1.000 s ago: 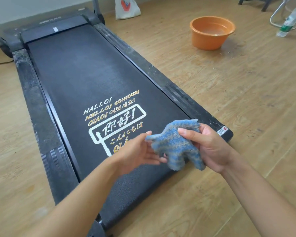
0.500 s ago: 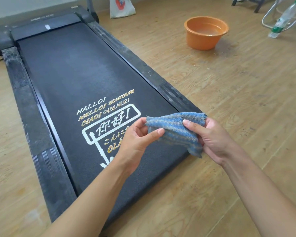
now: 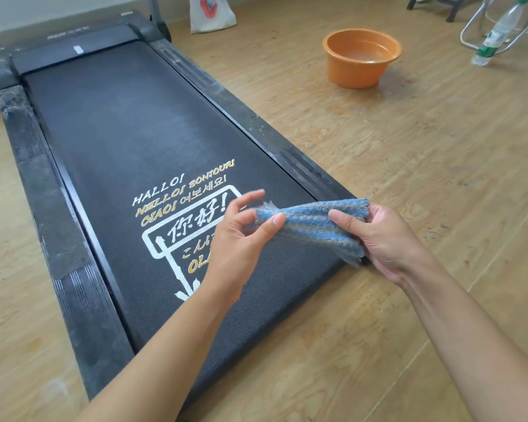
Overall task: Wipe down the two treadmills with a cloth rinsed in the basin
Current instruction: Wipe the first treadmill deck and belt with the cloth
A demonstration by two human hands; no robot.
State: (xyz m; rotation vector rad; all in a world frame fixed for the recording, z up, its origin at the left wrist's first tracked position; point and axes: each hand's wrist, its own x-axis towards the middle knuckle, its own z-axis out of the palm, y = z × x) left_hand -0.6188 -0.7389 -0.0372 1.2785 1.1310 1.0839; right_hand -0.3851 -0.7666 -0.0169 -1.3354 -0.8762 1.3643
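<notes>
With left hand (image 3: pixel 238 239) and right hand (image 3: pixel 384 239) each gripping the blue fleecy cloth (image 3: pixel 314 223), the dusty black treadmill (image 3: pixel 119 132) appears largely unwiped.

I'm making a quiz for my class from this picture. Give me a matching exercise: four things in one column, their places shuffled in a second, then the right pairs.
Things:
1. cloth
2. basin
3. plastic bottle
4. white bag

Places:
A. far right, by a metal frame
B. pinched between the left hand and the right hand
C. beyond the treadmill's far end
D. upright on the floor, water inside

Pairs: 1-B; 2-D; 3-A; 4-C
</notes>
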